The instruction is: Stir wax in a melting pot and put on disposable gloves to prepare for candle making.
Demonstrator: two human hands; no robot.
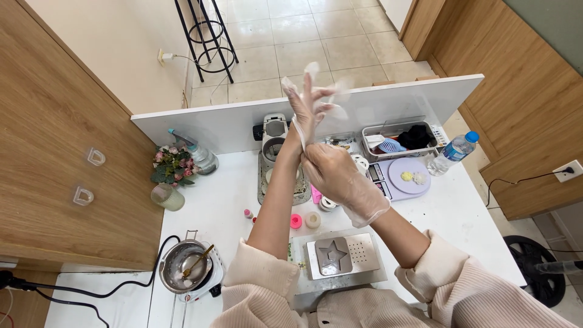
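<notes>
Left hand [308,106]: raised upright over the table, fingers spread and pointing up, partly inside a thin clear disposable glove [316,91] with loose fingertips flopping above (glove not yet seated, hence the upright, splayed pose).

Right hand [336,176]: already gloved, curled around the left wrist, pinching the cuff of the loose glove, apparently to draw it down.

White table [461,206], items below and around the hands:
- Grey star-shaped mould [333,255] on a pale perforated tray, nearest the body.
- Small metal pot with a wooden-handled tool [185,266], on a little hot plate at the left corner; black cable trailing off.
- Pink and cream small round containers [303,220], just beyond the mould.
- Lilac kitchen scale [404,176] bearing small pale lumps.
- Plastic water bottle [452,153], blue cap, lying tilted at the right edge.
- Grey bin of tools [404,141] against the white partition.
- Posy of pink roses [173,165], beside a spray bottle.
</notes>
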